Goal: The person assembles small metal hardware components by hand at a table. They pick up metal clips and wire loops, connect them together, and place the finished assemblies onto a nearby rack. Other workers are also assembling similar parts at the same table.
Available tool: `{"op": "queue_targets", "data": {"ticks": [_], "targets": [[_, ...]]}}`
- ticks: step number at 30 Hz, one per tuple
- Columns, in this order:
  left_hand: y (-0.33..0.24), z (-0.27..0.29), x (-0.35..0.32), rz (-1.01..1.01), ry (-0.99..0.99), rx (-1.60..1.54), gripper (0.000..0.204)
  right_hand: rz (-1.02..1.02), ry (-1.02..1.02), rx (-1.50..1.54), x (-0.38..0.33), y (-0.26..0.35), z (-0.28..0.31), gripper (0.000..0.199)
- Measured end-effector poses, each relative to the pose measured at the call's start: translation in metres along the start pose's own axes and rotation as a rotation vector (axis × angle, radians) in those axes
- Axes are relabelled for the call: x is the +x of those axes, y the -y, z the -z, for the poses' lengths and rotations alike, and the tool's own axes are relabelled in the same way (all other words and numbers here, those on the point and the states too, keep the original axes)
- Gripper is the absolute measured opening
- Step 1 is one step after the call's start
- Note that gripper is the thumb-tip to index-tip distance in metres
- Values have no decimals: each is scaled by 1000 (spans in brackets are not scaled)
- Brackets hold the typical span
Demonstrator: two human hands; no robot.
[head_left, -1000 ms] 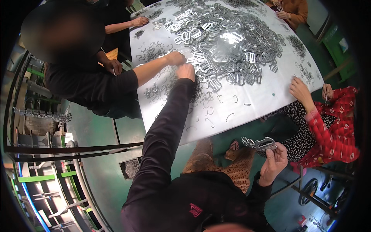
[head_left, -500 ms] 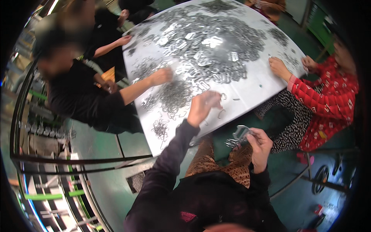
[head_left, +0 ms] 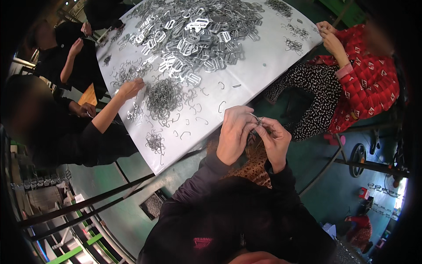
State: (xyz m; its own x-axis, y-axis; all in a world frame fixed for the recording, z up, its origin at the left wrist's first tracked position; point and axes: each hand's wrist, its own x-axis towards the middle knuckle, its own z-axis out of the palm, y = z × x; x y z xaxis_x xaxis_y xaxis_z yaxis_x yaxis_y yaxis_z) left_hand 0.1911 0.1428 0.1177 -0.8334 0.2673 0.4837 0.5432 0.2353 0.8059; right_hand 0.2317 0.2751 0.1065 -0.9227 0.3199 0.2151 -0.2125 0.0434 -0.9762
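Note:
Both my hands meet just off the table's near edge, fingertips almost touching. My left hand (head_left: 235, 134) is closed in a pinch on a thin bent wire hook (head_left: 252, 115). My right hand (head_left: 275, 140) is pinched at the same spot on a small metal piece, mostly covered by fingers; earlier it showed as a flat metal buckle. Closest on the table lie loose wire hooks (head_left: 222, 106), a dense heap of wire hooks (head_left: 165, 97) and a smaller hook pile (head_left: 154, 142).
A large mound of flat metal buckles (head_left: 198, 42) covers the middle of the white table (head_left: 281, 57). A co-worker's hand (head_left: 131, 89) reaches over hooks at left; a person in a red patterned jacket (head_left: 367, 79) works at right. Dark metal rails (head_left: 88, 204) run behind at lower left.
My left hand has come back from above the table toward me and joined my right hand, which has risen slightly. The view has shifted, and the right-hand co-worker's hands have come together.

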Motion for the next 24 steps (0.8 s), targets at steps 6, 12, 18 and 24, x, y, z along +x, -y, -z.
{"op": "queue_targets", "data": {"ticks": [6, 12, 18, 24], "targets": [[15, 11, 1, 18, 71, -237, 15, -16, 368, -101, 28, 6, 21, 42], [17, 20, -1, -19, 39, -264, 14, -122, 390, -298, 143, -51, 30, 29], [18, 22, -3, -28, 29, -261, 14, 206, 205, -1011, 241, -169, -42, 72], [12, 24, -8, -16, 55, -259, 17, 69, 140, -1072, 271, -178, -55, 68]]}}
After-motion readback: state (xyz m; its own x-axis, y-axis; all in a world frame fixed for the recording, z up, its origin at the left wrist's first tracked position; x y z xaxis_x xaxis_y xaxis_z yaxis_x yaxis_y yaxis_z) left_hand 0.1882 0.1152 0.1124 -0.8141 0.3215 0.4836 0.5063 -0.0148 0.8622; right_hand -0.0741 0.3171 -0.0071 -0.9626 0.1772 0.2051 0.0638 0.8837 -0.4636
